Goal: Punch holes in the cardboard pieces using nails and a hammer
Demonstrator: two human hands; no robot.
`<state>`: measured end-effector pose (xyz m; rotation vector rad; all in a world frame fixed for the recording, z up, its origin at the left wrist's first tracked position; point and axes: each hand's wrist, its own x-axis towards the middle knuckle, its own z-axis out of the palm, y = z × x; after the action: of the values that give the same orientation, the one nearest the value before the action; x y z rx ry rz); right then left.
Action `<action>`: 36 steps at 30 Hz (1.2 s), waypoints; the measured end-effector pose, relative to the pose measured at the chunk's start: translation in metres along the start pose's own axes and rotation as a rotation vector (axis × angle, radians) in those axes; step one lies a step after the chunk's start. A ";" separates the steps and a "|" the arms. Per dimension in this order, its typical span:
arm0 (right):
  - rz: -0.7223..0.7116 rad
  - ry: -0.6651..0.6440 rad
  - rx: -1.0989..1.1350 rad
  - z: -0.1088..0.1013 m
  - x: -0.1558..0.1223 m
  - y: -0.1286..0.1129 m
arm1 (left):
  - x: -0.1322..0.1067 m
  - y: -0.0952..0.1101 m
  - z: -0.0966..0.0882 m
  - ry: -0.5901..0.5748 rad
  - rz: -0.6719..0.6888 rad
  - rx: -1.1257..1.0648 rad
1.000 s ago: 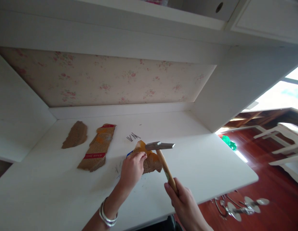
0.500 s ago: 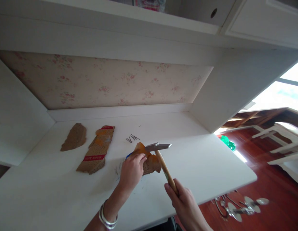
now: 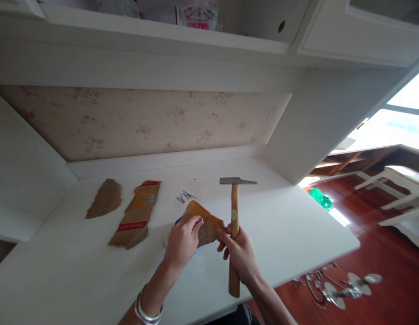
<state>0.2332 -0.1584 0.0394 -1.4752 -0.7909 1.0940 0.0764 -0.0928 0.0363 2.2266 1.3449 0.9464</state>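
Observation:
A torn piece of brown and orange cardboard [image 3: 209, 231] lies in front of me. Over its left part is my left hand [image 3: 182, 239], thumb and fingers pinched together; whatever sits between the fingertips is too small to make out. My right hand [image 3: 241, 253] grips a hammer [image 3: 234, 198] by its wooden handle, with the metal head up and away from the cardboard. Fingertips of this same hand touch the cardboard's right edge. Something blue [image 3: 177, 220] shows at the cardboard's left side, mostly hidden. Several loose nails [image 3: 185, 197] lie just beyond it.
Two more torn cardboard pieces, one plain [image 3: 104, 198] and one with red bands [image 3: 137, 214], lie left on the white desktop [image 3: 290, 225]. A cabinet shelf [image 3: 162, 34] overhangs the back. Beyond the desk's right edge, a metal and glass fixture [image 3: 336, 291] sits on the red floor.
The hammer has lifted off the cardboard and turned upright. My right hand has shifted left so its fingers reach the cardboard's edge. The left hand stays pinched in nearly the same place.

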 end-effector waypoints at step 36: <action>0.110 0.138 0.271 -0.016 0.009 0.028 | 0.005 0.007 0.018 -0.049 0.016 -0.025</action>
<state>0.2494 -0.1615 0.0105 -1.3583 -0.4499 1.1200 0.0952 -0.0913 0.0299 2.2305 1.2884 0.9030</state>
